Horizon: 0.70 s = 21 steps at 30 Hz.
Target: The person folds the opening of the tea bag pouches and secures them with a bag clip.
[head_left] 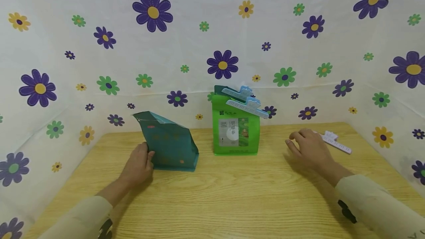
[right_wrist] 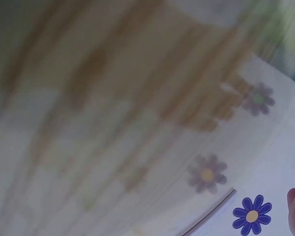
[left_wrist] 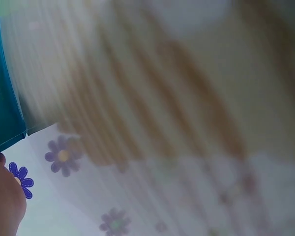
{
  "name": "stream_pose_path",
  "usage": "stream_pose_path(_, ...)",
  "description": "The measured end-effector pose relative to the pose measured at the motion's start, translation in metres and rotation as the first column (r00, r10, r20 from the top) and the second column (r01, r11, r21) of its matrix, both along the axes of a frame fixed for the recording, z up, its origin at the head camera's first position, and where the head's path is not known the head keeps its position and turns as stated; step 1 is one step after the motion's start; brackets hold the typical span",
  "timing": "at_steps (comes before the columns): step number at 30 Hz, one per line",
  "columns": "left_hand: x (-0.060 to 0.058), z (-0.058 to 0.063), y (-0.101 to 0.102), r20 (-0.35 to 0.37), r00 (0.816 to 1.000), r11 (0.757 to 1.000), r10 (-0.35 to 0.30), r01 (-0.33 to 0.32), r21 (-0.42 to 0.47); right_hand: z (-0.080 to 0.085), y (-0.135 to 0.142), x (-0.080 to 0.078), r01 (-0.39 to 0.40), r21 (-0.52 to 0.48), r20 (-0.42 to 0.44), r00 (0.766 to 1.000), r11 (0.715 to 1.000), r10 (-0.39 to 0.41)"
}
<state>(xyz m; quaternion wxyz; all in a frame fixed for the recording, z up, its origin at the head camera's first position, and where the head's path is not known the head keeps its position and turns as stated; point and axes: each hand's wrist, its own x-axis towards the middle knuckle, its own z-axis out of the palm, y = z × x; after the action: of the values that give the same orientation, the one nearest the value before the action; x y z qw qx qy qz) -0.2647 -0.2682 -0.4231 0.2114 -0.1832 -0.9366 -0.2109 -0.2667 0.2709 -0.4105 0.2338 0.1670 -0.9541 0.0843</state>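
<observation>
A teal pouch bag (head_left: 170, 145) stands at the left of the table, its top edge slanting down to the right. My left hand (head_left: 137, 163) holds it by its left side; that bag also shows at the edge of the left wrist view. In the middle stands a green tea bag (head_left: 235, 132) with a printed label. A blue sealing clip (head_left: 247, 106) lies slanted across its top. My right hand (head_left: 310, 148) hovers at the right with loosely bent fingers, beside a pale pink sealing clip (head_left: 337, 145). The hand covers that clip's left end; whether they touch cannot be seen.
Behind the green bag is a second teal bag (head_left: 219, 89), mostly hidden, with another blue clip (head_left: 237, 92) at its top. A flowered cloth (head_left: 186, 47) surrounds the wood-grain table (head_left: 225, 198) at the back and sides. Both wrist views are largely blurred.
</observation>
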Motion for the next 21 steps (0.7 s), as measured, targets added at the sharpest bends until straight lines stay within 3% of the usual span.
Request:
stream_pose_path(9, 0.002, 0.002, 0.006, 0.011, 1.000, 1.000, -0.007, 0.007, -0.005, 0.003, -0.014, -0.001, -0.023, -0.010, -0.002, 1.000, 1.000, 0.023)
stream_pose_path(16, 0.003, 0.001, 0.012, 0.040, 0.999, 1.000, -0.020, 0.019, 0.006, 0.002, -0.023, -0.001, -0.086, 0.051, -0.078, 0.993, 0.995, 0.090)
stream_pose_path(21, 0.003, 0.001, 0.015, 0.035, 0.999, 1.000, -0.031, 0.031, -0.002, 0.001, -0.031, 0.001, -0.102, 0.073, -0.079, 0.991, 0.992, 0.107)
